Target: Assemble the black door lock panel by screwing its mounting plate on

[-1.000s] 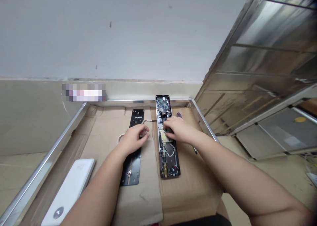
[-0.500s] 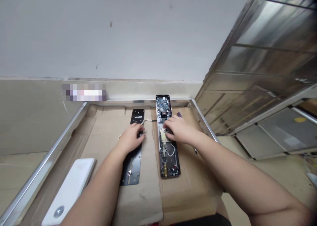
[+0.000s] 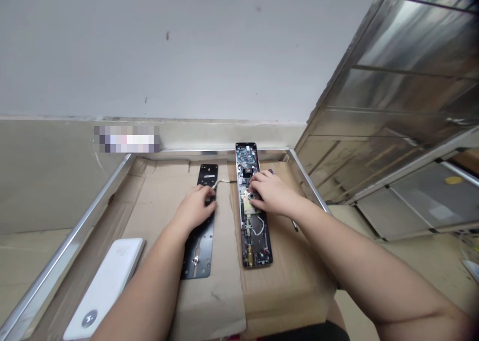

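My left hand [image 3: 194, 209] lies on a black perforated metal mounting plate [image 3: 198, 254], its fingers curled where a white cable [image 3: 220, 182] runs in from the right. An open electronic door lock body [image 3: 254, 246] lies face-up beside the plate, showing a circuit board and wiring. My right hand [image 3: 272, 194] is over the lock's middle, fingers on a pale component. A purple-handled screwdriver [image 3: 270, 171] lies mostly hidden beneath that hand, its shaft tip [image 3: 295, 225] showing past the wrist.
Both parts lie on flattened cardboard [image 3: 224, 306] inside a shiny metal frame [image 3: 71, 246]. A white flat slab with a round grey logo [image 3: 103, 288] lies at the front left. Reflective metal panels [image 3: 404, 82] stand at the right, and a blurred label [image 3: 126, 139] is on the wall.
My left hand has moved up and right along the plate, and the white cable loop beside it no longer shows. My right hand has shifted slightly up the lock body.
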### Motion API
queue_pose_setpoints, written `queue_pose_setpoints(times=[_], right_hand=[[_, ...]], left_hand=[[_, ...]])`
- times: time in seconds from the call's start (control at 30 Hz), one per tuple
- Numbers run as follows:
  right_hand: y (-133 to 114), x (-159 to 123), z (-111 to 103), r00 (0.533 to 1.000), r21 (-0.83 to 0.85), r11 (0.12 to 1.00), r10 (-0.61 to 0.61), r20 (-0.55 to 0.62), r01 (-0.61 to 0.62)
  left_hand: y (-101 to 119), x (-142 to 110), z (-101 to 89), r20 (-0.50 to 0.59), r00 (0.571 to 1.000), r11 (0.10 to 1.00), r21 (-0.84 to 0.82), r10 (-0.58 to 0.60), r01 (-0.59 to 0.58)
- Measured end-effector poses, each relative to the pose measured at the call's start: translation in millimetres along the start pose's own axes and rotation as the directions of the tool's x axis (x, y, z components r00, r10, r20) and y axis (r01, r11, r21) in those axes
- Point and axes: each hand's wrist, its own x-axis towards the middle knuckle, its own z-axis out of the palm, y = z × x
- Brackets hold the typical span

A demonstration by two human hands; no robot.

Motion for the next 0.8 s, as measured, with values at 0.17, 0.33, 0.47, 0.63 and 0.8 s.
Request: queue_pose_setpoints(times=[0.17,0.33,0.47,0.63,0.8], right_hand=[[2.1,1.3,-0.3,1.000,0.023,1.000,-0.021,0.000,0.021],[5.4,1.7,1.0,1.000,0.121,0.993,-0.012,0.015,0.010],[6.9,1.9,1.3,1.000,0.144,0.990,-0.007,0.024,0.003],[8.2,2.0,2.7,1.000,0.142,0.990,-0.013,0.021,0.010],[8.0,1.4,1.4,1.000,0.138,0.990,-0.016,0.026,0.012]], left_hand=[[1.2,-1.0,-1.8,-0.032,0.999,0.999,0.003,-0.039,0.040],[-3.7,-0.4,-0.2,-0.065,0.995,0.996,0.055,-0.073,0.077],[-10.9,1.7,3.1,-0.086,0.995,0.994,0.096,-0.051,0.059],[-14.1,2.9,4.2,-0.099,0.993,0.991,0.109,-0.069,0.079],[-17.0,3.7,2.5,-0.110,0.985,0.978,0.141,-0.135,0.150]])
